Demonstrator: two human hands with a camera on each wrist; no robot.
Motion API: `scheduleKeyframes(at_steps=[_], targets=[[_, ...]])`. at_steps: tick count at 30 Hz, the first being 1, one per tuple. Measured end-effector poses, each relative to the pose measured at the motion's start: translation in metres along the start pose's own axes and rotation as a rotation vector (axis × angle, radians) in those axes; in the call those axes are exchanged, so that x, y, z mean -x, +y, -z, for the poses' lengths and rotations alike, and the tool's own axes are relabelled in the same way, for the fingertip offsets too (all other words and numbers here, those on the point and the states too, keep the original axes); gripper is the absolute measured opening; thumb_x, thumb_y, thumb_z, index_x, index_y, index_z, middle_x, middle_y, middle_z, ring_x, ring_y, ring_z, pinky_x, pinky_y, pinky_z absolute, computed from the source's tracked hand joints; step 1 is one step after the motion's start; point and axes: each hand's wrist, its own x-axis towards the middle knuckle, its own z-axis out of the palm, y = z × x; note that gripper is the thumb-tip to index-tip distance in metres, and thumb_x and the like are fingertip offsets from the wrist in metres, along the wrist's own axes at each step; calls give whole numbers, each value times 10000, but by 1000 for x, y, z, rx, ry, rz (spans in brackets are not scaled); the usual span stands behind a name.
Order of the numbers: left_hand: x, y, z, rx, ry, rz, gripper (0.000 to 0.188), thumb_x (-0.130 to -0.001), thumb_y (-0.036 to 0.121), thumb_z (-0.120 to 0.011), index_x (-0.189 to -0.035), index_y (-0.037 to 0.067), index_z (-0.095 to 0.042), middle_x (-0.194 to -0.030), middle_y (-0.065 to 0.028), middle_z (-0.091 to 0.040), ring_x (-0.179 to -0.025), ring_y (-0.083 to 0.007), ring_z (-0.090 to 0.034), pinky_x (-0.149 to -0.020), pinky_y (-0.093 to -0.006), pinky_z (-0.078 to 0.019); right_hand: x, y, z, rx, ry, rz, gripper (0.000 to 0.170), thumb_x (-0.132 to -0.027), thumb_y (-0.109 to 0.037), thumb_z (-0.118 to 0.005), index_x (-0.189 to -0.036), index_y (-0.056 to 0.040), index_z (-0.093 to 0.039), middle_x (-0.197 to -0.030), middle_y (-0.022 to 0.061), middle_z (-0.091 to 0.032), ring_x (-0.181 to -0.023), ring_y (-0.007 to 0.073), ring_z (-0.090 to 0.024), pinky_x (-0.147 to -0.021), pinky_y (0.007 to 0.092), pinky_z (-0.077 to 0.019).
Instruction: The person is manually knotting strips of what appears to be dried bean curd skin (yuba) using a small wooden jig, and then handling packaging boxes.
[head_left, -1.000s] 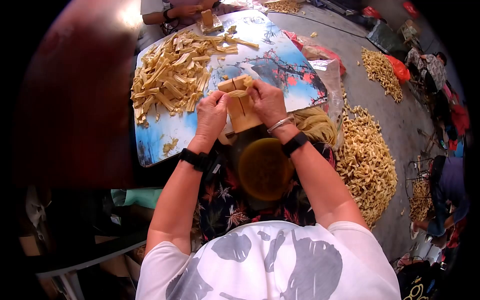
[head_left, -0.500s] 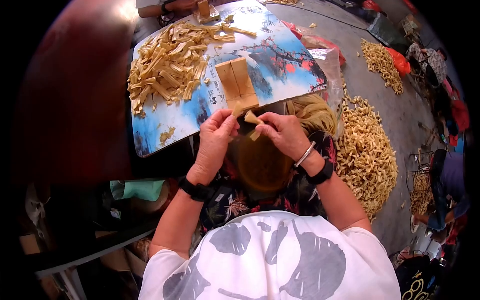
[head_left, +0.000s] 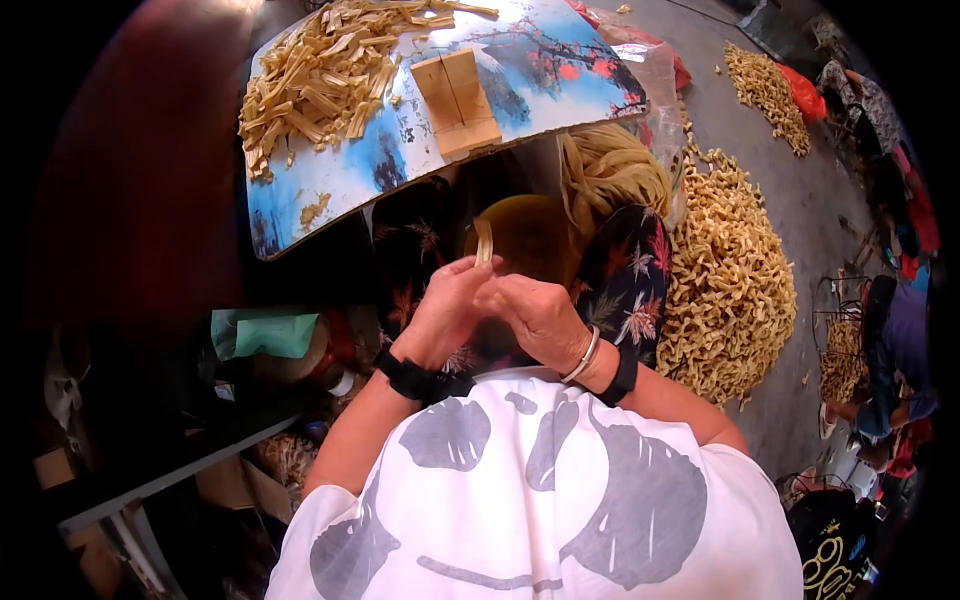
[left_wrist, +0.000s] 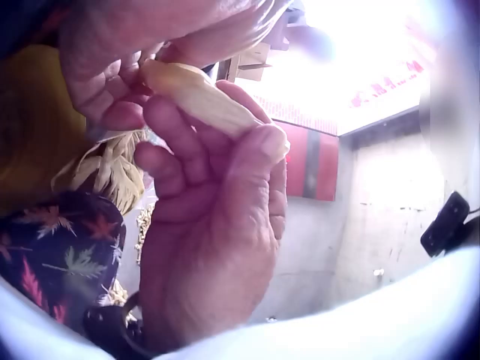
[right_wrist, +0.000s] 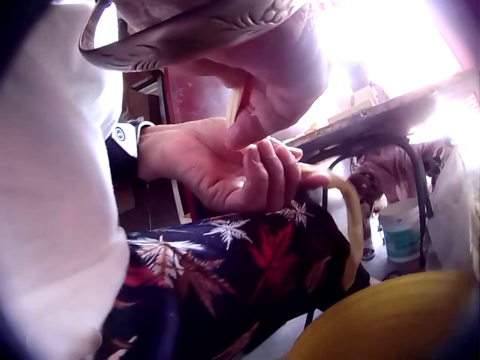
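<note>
My left hand point(head_left: 447, 308) and right hand point(head_left: 545, 318) meet above my lap. A pale yellow strip point(head_left: 484, 243) sticks up from the left fingers. In the left wrist view, the right hand point(left_wrist: 214, 217) pinches a thick folded length point(left_wrist: 206, 100), and the left hand point(left_wrist: 165, 30) touches its other end. In the right wrist view, the left hand point(right_wrist: 225, 169) is palm up with curled fingers around the strip point(right_wrist: 352, 225), whose tail hangs down; the right hand point(right_wrist: 277, 71) pinches a short piece point(right_wrist: 236, 103). A slotted wooden block point(head_left: 456, 100) stands at the table's edge.
The painted table point(head_left: 350, 175) bears a pile of short flat pieces point(head_left: 325, 80). Long strips point(head_left: 615, 175) hang beside my knee, near a yellow round container point(head_left: 525, 232). A big heap of knotted pieces point(head_left: 725, 290) lies on the floor at right.
Both hands have moved from the wooden block down towards my body and come together, carrying the strip. The head view has shifted, so the table and block sit higher in it.
</note>
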Motion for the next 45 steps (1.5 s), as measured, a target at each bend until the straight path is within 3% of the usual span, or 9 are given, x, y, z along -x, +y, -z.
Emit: scheduleKeyframes(at_steps=[2,6,9,12,21,30,33,40,45], targets=[[-9,-6,4,-184,73,-79,197,-951,71,-584,-1125,0,-643,-856,-65,-667,-739,-153,-657,-680,-342,-554,4,-6,7,34,5,-35,100,-874,-62,-631,-969,-31,-617,-909,155,-644,-793,366,-652,-696,394,-540],[-1,-2,-2,-1404,81,-780,240,-838,-45,-612,-1047,50,-684,-893,-174,-630,-730,-309,-662,-656,-359,-538,1,13,13,114,133,-57,107,-947,-92,-583,-997,-8,-625,-966,122,-657,-776,262,-662,-655,311,-557],[15,5,-22,-1620,153,-804,264,-827,-68,-617,-1058,46,-675,-863,-151,-600,-740,-337,-651,-647,-377,-539,1,15,8,-231,188,-514,166,-1007,-158,-525,-998,-8,-596,-879,87,-651,-681,146,-655,-541,254,-551],[15,0,-24,-1586,199,-934,286,-826,-81,-609,-1079,42,-664,-855,-143,-568,-733,-335,-652,-630,-379,-539,-4,24,6,-379,119,-892,217,-1003,-231,-538,-985,-19,-583,-780,118,-660,-638,178,-678,-537,267,-552],[7,-2,-20,-1391,223,-955,324,-813,-116,-589,-1104,10,-656,-916,-159,-582,-801,-330,-652,-711,-361,-551,4,33,-7,-225,74,-518,210,-958,-193,-604,-1020,0,-659,-868,81,-668,-769,160,-658,-712,261,-540],[-1,-5,-6,-1172,163,-945,226,-894,-57,-591,-1105,15,-628,-868,-82,-584,-733,-190,-607,-649,-259,-507,-2,24,11,-1329,-71,-939,218,-1014,-227,-545,-1137,-54,-593,-1034,3,-645,-913,91,-631,-820,277,-550],[5,-4,-4,-677,189,-536,96,-928,35,-608,-1023,28,-617,-774,-54,-613,-640,-104,-572,-571,-243,-461,-8,24,8,-977,4,-817,210,-1018,-221,-534,-1128,-52,-594,-1049,10,-642,-942,94,-645,-780,251,-567],[10,5,-6,-817,225,-731,8,-913,31,-616,-905,29,-616,-694,-27,-608,-618,-75,-537,-572,-225,-444,-14,9,12,-74,14,-479,173,-964,-210,-605,-985,-38,-594,-738,125,-659,-706,280,-689,-633,344,-539],[3,15,9,-424,138,-494,58,-933,44,-620,-991,45,-620,-785,-20,-632,-668,-86,-589,-618,-224,-495,-1,5,13,160,53,-275,110,-968,-155,-563,-939,-50,-568,-707,161,-620,-668,386,-619,-584,433,-472]])
